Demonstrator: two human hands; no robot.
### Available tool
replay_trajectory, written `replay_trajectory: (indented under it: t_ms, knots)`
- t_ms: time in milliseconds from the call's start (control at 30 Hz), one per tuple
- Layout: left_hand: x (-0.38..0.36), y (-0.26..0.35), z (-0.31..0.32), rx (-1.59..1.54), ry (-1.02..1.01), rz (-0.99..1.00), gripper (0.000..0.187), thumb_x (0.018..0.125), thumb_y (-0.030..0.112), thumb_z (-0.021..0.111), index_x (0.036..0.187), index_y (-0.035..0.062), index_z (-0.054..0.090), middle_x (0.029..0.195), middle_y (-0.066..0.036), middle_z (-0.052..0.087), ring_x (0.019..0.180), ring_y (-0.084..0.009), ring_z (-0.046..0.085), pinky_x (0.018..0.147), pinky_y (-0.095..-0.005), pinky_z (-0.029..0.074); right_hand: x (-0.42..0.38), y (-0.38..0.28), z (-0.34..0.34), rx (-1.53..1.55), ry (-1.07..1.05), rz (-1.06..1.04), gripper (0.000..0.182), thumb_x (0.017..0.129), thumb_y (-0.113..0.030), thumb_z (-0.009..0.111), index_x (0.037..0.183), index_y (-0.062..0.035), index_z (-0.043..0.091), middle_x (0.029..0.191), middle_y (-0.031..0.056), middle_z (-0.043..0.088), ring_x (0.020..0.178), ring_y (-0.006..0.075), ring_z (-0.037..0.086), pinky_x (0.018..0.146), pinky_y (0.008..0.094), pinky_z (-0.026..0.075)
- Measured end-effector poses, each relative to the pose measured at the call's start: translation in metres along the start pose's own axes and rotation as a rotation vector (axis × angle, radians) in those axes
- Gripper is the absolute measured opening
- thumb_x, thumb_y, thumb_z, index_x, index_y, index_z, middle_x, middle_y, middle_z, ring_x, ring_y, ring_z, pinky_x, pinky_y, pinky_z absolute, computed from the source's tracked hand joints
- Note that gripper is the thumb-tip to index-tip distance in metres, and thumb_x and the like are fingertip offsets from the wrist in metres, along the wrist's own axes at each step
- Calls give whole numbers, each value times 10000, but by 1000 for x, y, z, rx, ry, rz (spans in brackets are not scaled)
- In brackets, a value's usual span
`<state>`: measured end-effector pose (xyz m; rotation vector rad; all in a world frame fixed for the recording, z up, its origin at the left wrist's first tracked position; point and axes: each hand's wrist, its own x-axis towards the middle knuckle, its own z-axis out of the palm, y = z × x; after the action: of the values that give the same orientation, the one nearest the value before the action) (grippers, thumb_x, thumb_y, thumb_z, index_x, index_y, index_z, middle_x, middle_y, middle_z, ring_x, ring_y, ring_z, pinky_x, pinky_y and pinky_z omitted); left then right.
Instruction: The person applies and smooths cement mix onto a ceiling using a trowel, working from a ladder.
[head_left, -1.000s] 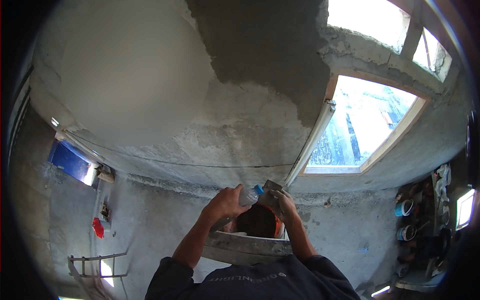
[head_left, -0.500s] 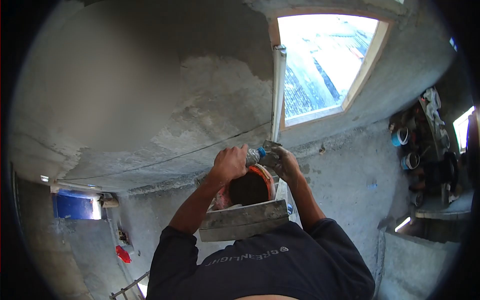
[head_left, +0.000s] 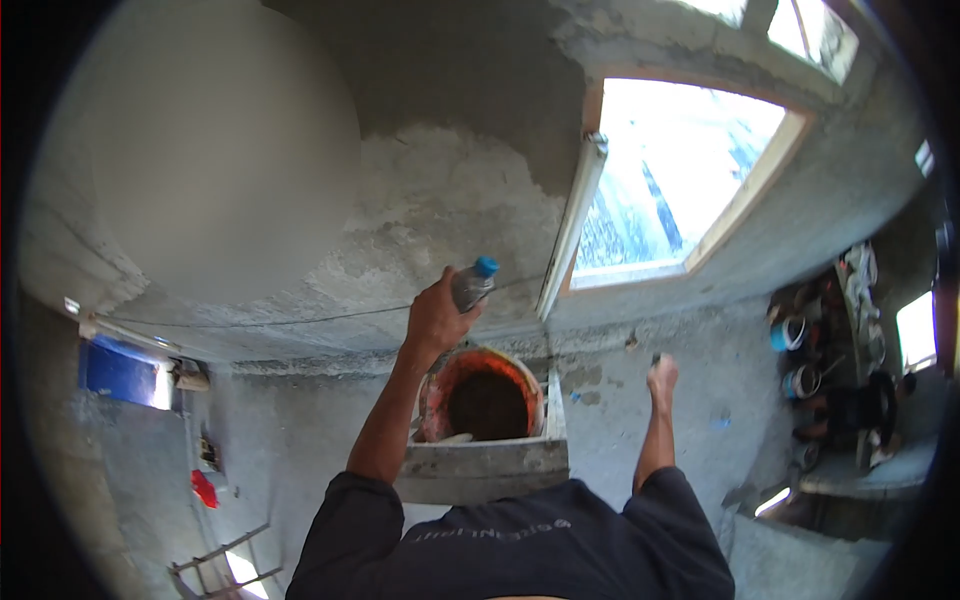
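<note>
**Kid:** Where is the bottle [head_left: 471, 285]?

**Helper:** It is up above the orange bucket [head_left: 484, 392], a little to its left. The left hand [head_left: 435, 320] has its fingers curled tight around the bottle. The blue cap [head_left: 486, 266] is on top.

**Kid:** What about the other hand?

**Helper:** The right hand [head_left: 661, 376] is out to the right of the bucket, well apart from it. The fingers look closed in a fist. Something small and dark may peek out on top, but it is too tiny to tell.

**Kid:** What is in the bucket?

**Helper:** Dark, wet-looking stuff. The bucket sits on a gray board [head_left: 484, 458] just in front of the person.

**Kid:** How do you hold the bottle well?

**Helper:** I think you grip it around the middle, like now, so it cannot slip. Keep it right over the bucket, so any drips fall in there. Tip it slowly.
</note>
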<state>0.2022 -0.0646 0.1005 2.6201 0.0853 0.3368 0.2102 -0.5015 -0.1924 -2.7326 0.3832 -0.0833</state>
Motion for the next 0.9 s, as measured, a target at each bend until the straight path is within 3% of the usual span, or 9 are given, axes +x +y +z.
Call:
replay_trajectory:
  t_ms: [33, 100, 167, 267, 400, 467, 600, 733, 900]
  knots:
    - [6, -11, -1, -15, 33, -10, 461, 751, 335, 712, 1048, 43, 513, 840, -210, 652, 815, -407, 636, 700, -476, 509, -3, 22, 2, 100, -158, -48, 132, 694, -44, 592, 813, -34, 647, 830, 203, 657, 826, 366, 643, 695, 439, 501]
    - [2, -41, -2, -145, 142, -86, 467, 762, 361, 709, 1030, 37, 508, 819, -206, 650, 794, -406, 637, 661, -470, 507, -30, 40, 5, 84, -105, 111, 162, 660, -10, 657, 820, -36, 667, 739, 146, 665, 702, 330, 649, 623, 411, 516]
    - [-1, -68, 3, -169, 207, -168, 460, 764, 365, 709, 1022, 41, 509, 809, -204, 648, 784, -404, 639, 648, -467, 506, -28, 81, 26, 453, -578, 492, 162, 686, -40, 715, 837, -75, 669, 718, 76, 653, 602, 236, 623, 509, 359, 500]
    - [-2, -107, 17, -191, 330, -252, 446, 773, 361, 709, 1018, 43, 514, 797, -191, 652, 762, -389, 649, 634, -461, 508, -36, 23, -1, 767, -550, 660, 180, 721, -84, 740, 879, -97, 656, 733, 27, 638, 554, 165, 585, 430, 310, 464]
    - [-1, -134, 30, -297, 493, -436, 429, 779, 324, 722, 1026, 30, 527, 822, -166, 664, 756, -359, 662, 638, -439, 512, -10, -38, 27, 1425, -578, 946, 124, 797, -93, 680, 914, -96, 640, 861, 48, 654, 819, 182, 619, 691, 374, 514]
    - [-4, -138, 34, -359, 581, -580, 420, 774, 312, 731, 1010, 26, 533, 840, -163, 668, 771, -355, 664, 642, -432, 507, 1, -101, 17, 1619, -752, 762, 192, 830, -112, 650, 1020, -102, 622, 980, 56, 645, 963, 205, 600, 807, 385, 480]
    - [-9, -150, 45, -362, 624, -624, 433, 767, 302, 739, 1019, 18, 532, 868, -175, 664, 792, -358, 659, 655, -444, 494, 19, -232, -11, 1282, -788, 433, 412, 868, -142, 607, 1261, -89, 493, 1067, 56, 628, 972, 207, 608, 787, 350, 461]
    - [-6, -154, 36, -324, 585, -671, 435, 766, 298, 740, 1023, 17, 531, 876, -177, 662, 805, -367, 656, 665, -449, 491, 44, -308, -12, 1173, -855, 267, 446, 878, -152, 595, 1298, -87, 461, 1192, 73, 591, 1036, 195, 585, 799, 345, 444]
    - [-3, -150, 32, -375, 554, -792, 411, 773, 279, 730, 1016, 16, 529, 886, -180, 662, 819, -367, 659, 678, -446, 493, 73, -412, -51, 1610, -709, 19, 450, 893, -64, 542, 1335, -34, 461, 1325, 102, 497, 1143, 211, 522, 922, 297, 412]
